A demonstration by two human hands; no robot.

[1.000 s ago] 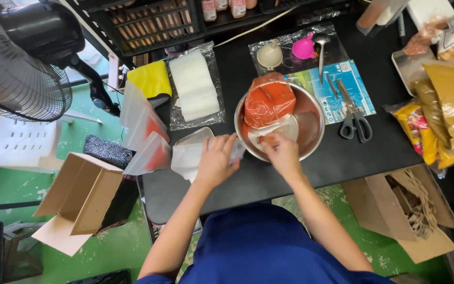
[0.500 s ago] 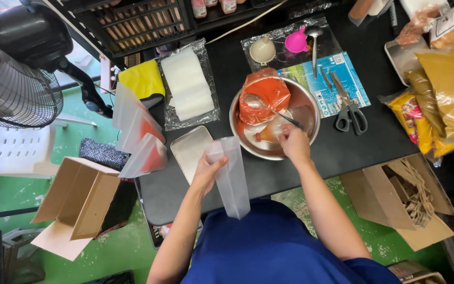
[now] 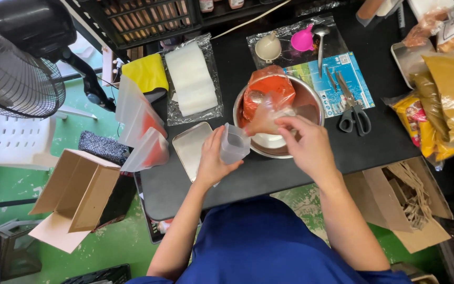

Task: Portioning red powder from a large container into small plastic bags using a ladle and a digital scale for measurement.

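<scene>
1. Head view – the left hand is closed around a small clear plastic pouch, holding it upright with its mouth open just beside the rim of the round steel bowl on the black tabletop.
2. Head view – the right hand hovers over the near side of the bowl, its fingers pinched together on something blurred – a scoop or a bit of film, I cannot tell which – angled toward the pouch mouth.
3. Head view – a large clear bag of red-orange powder lies slumped in the far side of the bowl, touching its wall.
4. Head view – left of the hand lies a flat rectangular steel tray; two filled clear pouches with red contents lean at the tabletop's left edge. Black-handled scissors lie to the right of the bowl, apart from it.
5. The step in hand looks like portioning powder into the pouch. As a judgement, the next move calls for a steady, open mouth held close under the right hand, so nothing spills onto the tabletop.
</scene>
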